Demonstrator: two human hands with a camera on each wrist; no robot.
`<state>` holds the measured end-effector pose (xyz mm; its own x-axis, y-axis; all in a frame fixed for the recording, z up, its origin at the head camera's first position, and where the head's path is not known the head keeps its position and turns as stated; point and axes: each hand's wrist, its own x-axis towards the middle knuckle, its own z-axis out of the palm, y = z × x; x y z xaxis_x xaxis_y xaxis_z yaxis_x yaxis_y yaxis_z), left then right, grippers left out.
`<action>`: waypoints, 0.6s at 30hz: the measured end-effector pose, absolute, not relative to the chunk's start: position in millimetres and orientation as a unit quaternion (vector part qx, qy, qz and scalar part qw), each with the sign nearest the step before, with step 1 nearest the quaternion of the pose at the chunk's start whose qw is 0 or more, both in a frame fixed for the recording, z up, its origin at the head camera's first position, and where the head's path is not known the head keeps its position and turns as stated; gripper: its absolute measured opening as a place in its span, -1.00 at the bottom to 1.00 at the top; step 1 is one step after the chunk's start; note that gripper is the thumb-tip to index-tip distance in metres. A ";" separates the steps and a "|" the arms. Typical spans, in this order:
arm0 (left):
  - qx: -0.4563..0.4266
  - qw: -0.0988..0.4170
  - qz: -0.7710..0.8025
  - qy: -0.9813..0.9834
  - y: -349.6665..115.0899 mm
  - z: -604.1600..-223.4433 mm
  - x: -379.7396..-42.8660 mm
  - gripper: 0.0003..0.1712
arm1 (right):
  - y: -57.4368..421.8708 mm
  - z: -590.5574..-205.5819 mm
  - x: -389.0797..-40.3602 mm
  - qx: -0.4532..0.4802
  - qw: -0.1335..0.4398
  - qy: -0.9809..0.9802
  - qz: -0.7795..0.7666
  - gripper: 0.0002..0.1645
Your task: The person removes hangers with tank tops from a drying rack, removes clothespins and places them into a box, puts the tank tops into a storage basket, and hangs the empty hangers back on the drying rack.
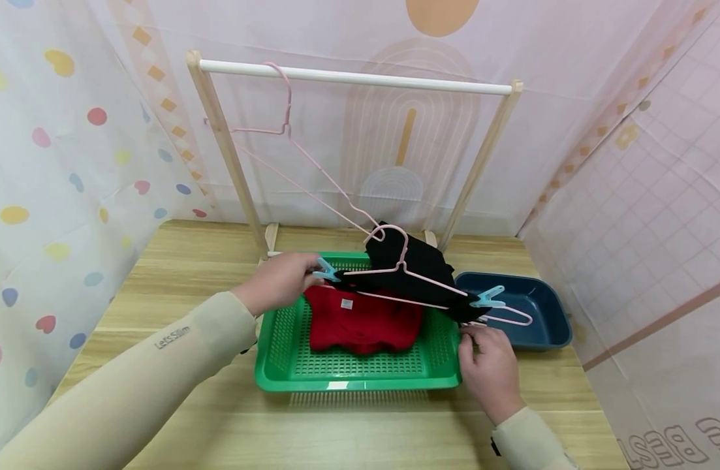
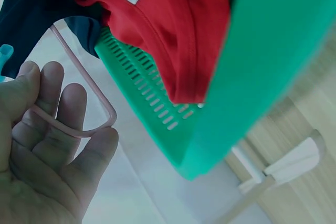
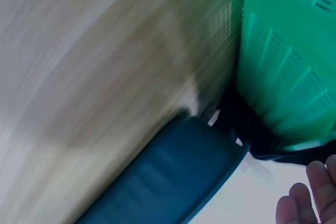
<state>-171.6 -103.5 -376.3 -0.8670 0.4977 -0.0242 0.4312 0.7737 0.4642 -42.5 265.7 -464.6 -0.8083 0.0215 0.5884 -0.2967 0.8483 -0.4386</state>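
Observation:
My left hand (image 1: 280,279) holds the left end of a pink hanger (image 1: 402,266), its wire lying across my fingers in the left wrist view. A black garment (image 1: 415,251) hangs on this hanger, fixed by a light-blue clip (image 1: 326,269) beside my left fingers and another blue clip (image 1: 487,297) at the right end. My right hand (image 1: 490,369) is by the right rim of the green basket (image 1: 360,384), close to the garment's lower right part; nothing shows in its visible fingers (image 3: 302,203). A red garment (image 1: 365,326) with a white label lies in the basket.
Behind the basket stands a rack with a white rod (image 1: 360,77) and wooden legs. Another pink hanger (image 1: 288,111) hangs at the rod's left. A dark blue basin (image 1: 547,339), with a pink hanger end (image 1: 515,316) over it, sits at the right on the wooden table (image 1: 313,431).

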 end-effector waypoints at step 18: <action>0.253 0.055 0.250 0.933 -137.8 -385.3 -168.0 -0.93 | 305.4 -430.1 -79.9 -0.008 0.140 -0.962 0.234 -0.63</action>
<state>-168.0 -137.8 -385.3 -0.8656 0.5003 0.0234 0.4451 0.7471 0.4937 -79.9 305.4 -430.1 -0.9607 0.0805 0.2655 -0.0506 0.8902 -0.4527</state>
